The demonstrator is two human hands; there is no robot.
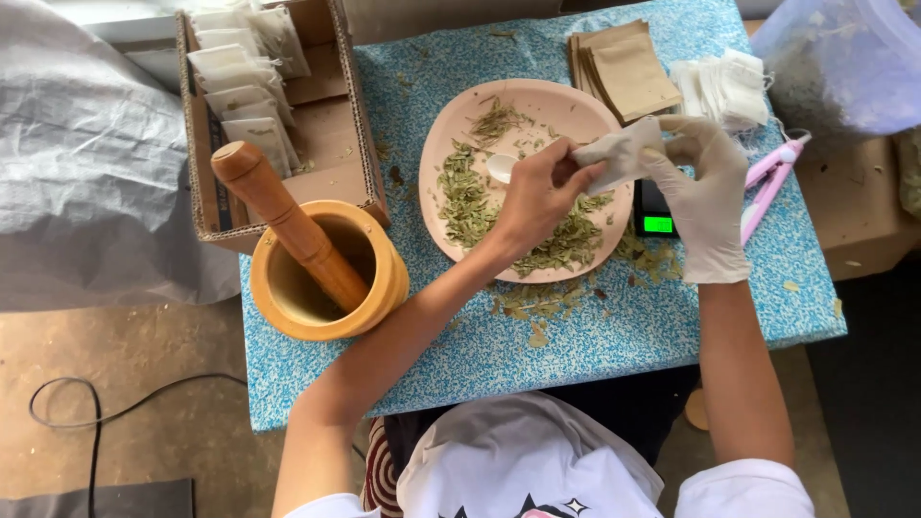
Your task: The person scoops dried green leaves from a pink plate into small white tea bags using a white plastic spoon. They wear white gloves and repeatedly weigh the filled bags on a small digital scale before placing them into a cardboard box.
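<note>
Seen from the head camera, a small white filter pouch [622, 152] is held up over a pink plate [451, 129] of dried green leaves [466, 197] on a blue speckled table [614, 331]. The pouch is pinched at its right end by the gloved right hand [705, 197], fingers closed on the fabric, while the bare left hand [537, 197] is closed around a white spoon [501, 168] and meets the pouch's other end. The pouch appears light, thin and limp, likely to crumple or spill, and is judged best gripped by its open rim. A wooden mortar [331, 278] with its pestle [288, 221] stands to the left, before a cardboard box [360, 144] of filled pouches. A digital scale [655, 216] is largely hidden behind the hands; the spoon's handle and the pouch's mouth cannot be made out, and a plastic bag [844, 62] is cut off at the top right.
</note>
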